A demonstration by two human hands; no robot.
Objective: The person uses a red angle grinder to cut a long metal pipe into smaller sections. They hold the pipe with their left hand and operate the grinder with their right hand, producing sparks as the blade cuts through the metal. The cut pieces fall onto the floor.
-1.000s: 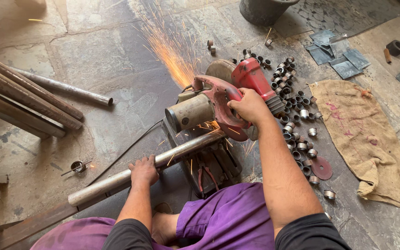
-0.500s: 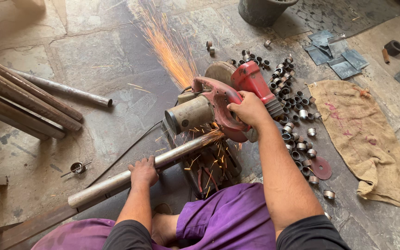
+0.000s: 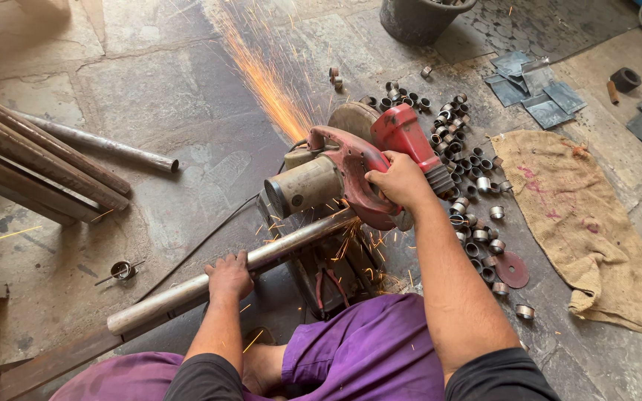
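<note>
Red housing marks the chop saw [image 3: 365, 167] that we press down with our right hand [image 3: 399, 182], fingers wrapped tight around its handle. Our left hand [image 3: 228, 275] lies over the steel pipe [image 3: 261, 256], fingers curled on it, holding it across the saw's base on the stone floor [image 3: 150, 89]. Sparks [image 3: 261, 74] stream away from us. Cut rings [image 3: 469, 163] lie heaped beside the saw, near a burlap sack [image 3: 581, 223].

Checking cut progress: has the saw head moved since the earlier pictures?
Yes. The red chop saw has come down toward the steel pipe clamped below; the right hand presses its handle.
</note>
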